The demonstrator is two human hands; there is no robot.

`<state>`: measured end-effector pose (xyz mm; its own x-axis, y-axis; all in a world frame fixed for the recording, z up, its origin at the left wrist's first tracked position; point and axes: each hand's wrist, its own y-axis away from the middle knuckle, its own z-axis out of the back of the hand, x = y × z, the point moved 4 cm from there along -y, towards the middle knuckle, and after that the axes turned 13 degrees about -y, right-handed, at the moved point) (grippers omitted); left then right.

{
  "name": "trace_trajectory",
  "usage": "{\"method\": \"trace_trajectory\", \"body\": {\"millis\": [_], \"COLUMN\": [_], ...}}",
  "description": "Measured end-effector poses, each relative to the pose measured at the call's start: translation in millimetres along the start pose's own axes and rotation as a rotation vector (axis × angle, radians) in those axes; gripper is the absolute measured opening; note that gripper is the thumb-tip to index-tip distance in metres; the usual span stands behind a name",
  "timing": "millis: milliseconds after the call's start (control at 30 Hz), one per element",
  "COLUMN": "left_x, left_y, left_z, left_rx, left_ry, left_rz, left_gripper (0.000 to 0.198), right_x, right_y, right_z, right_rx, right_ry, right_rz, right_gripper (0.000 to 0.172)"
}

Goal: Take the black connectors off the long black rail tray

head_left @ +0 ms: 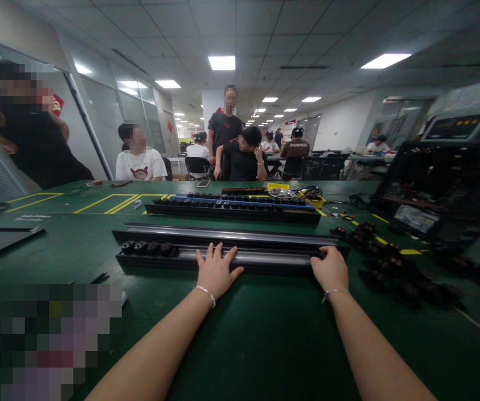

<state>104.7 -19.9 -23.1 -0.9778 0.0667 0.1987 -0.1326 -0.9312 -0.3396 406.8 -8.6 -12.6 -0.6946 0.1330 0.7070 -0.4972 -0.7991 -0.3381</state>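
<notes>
A long black channel rail point(273, 260) lies across the green table before me, with several black round parts point(148, 248) seated in its left end. My left hand point(218, 272) rests on this rail near its middle, fingers spread out. At the rail's right end, my right hand point(332, 269) has its fingers closed on a small black part point(320, 255), mostly hidden by the fingertips. Just behind lies a second, similar rail point(231, 231), parallel to the first. Farther back, another rail point(231, 212) is filled with black round parts and has a blue strip along it.
Loose black parts point(402, 273) are heaped on the right, near an open black equipment case point(444, 184). A yellow tray point(278, 186) and cables point(310, 192) sit at the back. A black frame point(5, 245) lies left. Several people are beyond the table point(256, 345).
</notes>
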Motion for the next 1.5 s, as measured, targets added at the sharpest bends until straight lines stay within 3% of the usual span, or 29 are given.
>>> {"method": "trace_trajectory", "body": {"millis": [200, 433, 800, 900, 1033, 1233, 1400, 1500], "left_x": [0, 0, 13, 24, 54, 104, 117, 118], "left_y": [0, -1, 1, -1, -3, 0, 0, 0], "left_z": [-0.4, -0.3, 0.3, 2.4, 2.9, -1.0, -4.0, -3.7], "left_rx": [-0.015, -0.007, -0.090, -0.153, -0.237, -0.238, -0.149, -0.157], "left_ry": [-0.009, 0.017, 0.108, 0.114, 0.062, 0.033, 0.059, 0.060], "left_rz": [0.004, 0.001, 0.034, 0.097, 0.281, 0.570, 0.626, 0.647], "left_gripper": [0.061, 0.061, 0.049, 0.044, 0.038, 0.037, 0.036, 0.035], "right_x": [-8, -27, -73, -74, -70, -61, -58, -66], "right_y": [-5, -14, -35, -35, -31, -25, -21, -25], "right_z": [1, 15, 28, 31, 37, 49, 50, 48], "right_rx": [-0.038, -0.057, 0.085, 0.099, 0.107, 0.049, 0.087, 0.074], "right_ry": [-0.009, 0.005, 0.127, 0.152, 0.213, 0.307, 0.357, 0.360], "right_rz": [0.014, -0.124, -0.251, -0.272, -0.268, -0.243, -0.276, -0.244], "right_gripper": [0.035, 0.039, 0.041, 0.043, 0.045, 0.042, 0.043, 0.041]}}
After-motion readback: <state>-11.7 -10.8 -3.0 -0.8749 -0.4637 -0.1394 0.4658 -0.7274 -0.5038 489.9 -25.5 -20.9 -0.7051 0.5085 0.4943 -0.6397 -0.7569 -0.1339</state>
